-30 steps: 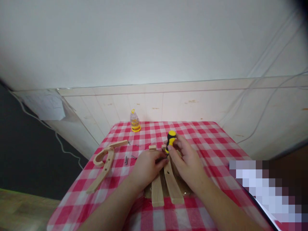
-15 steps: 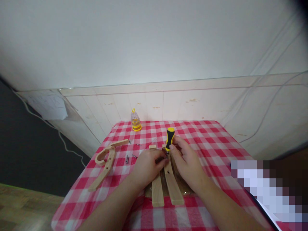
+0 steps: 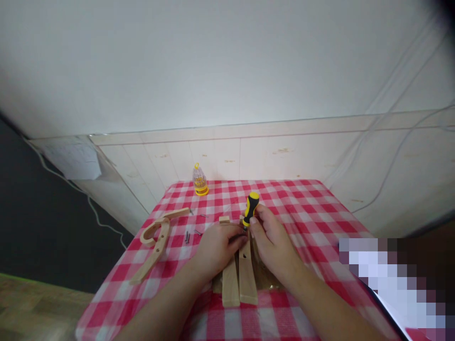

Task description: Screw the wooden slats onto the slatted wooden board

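My right hand (image 3: pixel 270 233) is closed round a yellow and black screwdriver (image 3: pixel 251 208), which stands nearly upright, leaning a little right. Its tip meets the far part of the right wooden bar (image 3: pixel 247 279), where my left hand's fingers pinch together. My left hand (image 3: pixel 219 244) lies over the left wooden bar (image 3: pixel 231 284); what its fingertips hold is hidden, perhaps too small to see. A dark hole shows in the right bar below my fingers. Under both bars lies a brown, shiny flat piece (image 3: pixel 268 279), partly covered by my hands.
Left on the checked tablecloth (image 3: pixel 284 322) lies a curved wooden piece with holes (image 3: pixel 161 240). Several screws (image 3: pixel 187 237) lie between it and my left hand. A clear, yellow-based bit holder (image 3: pixel 200 181) stands near the wall (image 3: pixel 220 156).
The near end of the right wooden bar has swung left, closer to the left bar. The screwdriver leans slightly more to the right. Both hands keep nearly the same places.
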Demonstrator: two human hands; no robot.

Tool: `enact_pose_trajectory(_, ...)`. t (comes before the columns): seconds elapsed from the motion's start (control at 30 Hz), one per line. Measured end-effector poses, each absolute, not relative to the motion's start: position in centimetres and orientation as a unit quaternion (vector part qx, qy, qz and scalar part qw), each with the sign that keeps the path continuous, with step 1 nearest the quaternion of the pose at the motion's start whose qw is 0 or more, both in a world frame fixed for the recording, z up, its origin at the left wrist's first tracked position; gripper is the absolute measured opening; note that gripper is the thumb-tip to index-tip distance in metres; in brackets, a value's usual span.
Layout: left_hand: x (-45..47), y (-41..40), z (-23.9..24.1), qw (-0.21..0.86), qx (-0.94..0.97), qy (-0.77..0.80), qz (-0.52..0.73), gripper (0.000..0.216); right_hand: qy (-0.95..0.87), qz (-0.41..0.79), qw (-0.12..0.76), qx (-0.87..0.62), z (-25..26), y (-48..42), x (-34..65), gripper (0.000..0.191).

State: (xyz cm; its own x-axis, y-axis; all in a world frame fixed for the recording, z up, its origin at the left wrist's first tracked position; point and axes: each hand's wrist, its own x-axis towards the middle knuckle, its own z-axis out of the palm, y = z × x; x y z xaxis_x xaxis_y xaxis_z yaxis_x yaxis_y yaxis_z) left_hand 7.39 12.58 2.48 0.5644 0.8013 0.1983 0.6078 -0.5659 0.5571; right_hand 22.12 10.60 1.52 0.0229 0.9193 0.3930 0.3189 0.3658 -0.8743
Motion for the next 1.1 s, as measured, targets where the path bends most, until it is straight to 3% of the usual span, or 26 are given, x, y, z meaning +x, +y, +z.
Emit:
enact_pose_trajectory(0.27,7.3,12.6,1.7,0.220,0.846,0.423,0.237,0.016,-0.676,0.260,0.495,-0.479,2.7,10.2,22.1,0.017)
enact_pose_trajectory(0.5,7.4,12.4,2.0,0.213,0.847,0.429,0.229,0.016,-0.693,0.180,0.467,-0.518,2.7,10.6,22.6,0.022)
enact_pose_trajectory(0.67,7.3,12.5,2.2,0.229,0.857,0.408,0.214,0.018,-0.679,0.202,0.480,-0.518,2.3,10.7,23.2,0.034)
enact_pose_trajectory(1.1,7.4,12.5,1.9,0.200,0.843,0.435,0.244,0.016,-0.666,0.291,0.471,-0.499,3.0,9.9,22.3,0.027)
